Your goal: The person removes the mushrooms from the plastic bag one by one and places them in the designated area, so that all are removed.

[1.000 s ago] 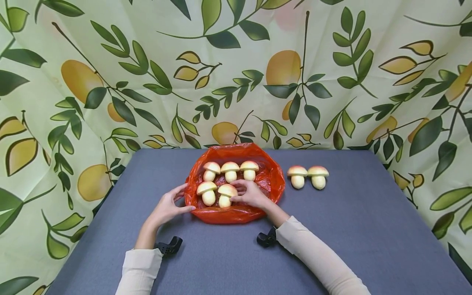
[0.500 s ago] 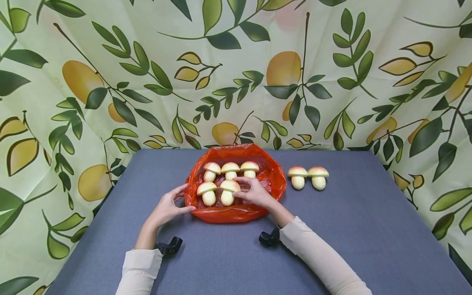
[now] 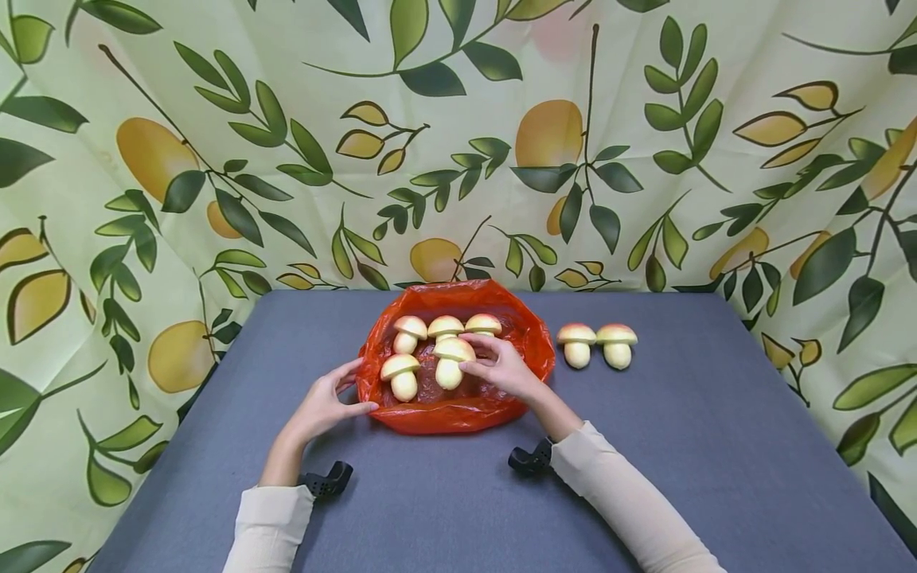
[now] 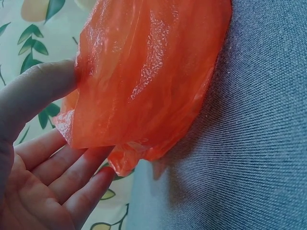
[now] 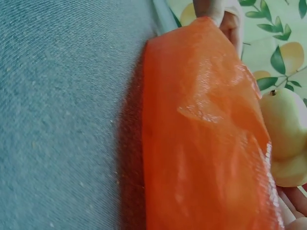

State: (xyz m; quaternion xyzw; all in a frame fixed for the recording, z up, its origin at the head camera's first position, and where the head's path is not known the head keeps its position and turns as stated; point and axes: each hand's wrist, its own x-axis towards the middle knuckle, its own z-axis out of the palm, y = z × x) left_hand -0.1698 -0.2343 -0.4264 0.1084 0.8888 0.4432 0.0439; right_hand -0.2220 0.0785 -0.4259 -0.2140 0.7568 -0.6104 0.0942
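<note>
A red plastic bag [image 3: 451,420] lies with its mouth spread wide on the table. My right hand [image 3: 507,368] pinches a toy mushroom [image 3: 450,374] with a pale stem and yellow-red cap, raised over the bag's opening. In the right wrist view, that mushroom [image 5: 287,134] shows beyond the bag's wall, fingertips beneath it. Inside the bag are a mushroom [image 3: 403,382] at front left and a back row of several, the rightmost mushroom [image 3: 483,323] partly covered. My left hand [image 3: 324,404] touches the bag's left side; its spread fingers [image 4: 81,175] look fairly straight, the thumb against the plastic.
Two more mushrooms, a left one [image 3: 576,354] and a right one [image 3: 617,356], stand side by side right of the bag. The blue-grey table [image 3: 430,501] ends at a leaf-and-fruit patterned cloth [image 3: 458,119] behind and at both sides.
The right hand has raised the front-right mushroom and shifted it slightly right and away, so it now overlaps the back row. The left hand and the bag stay about where they were.
</note>
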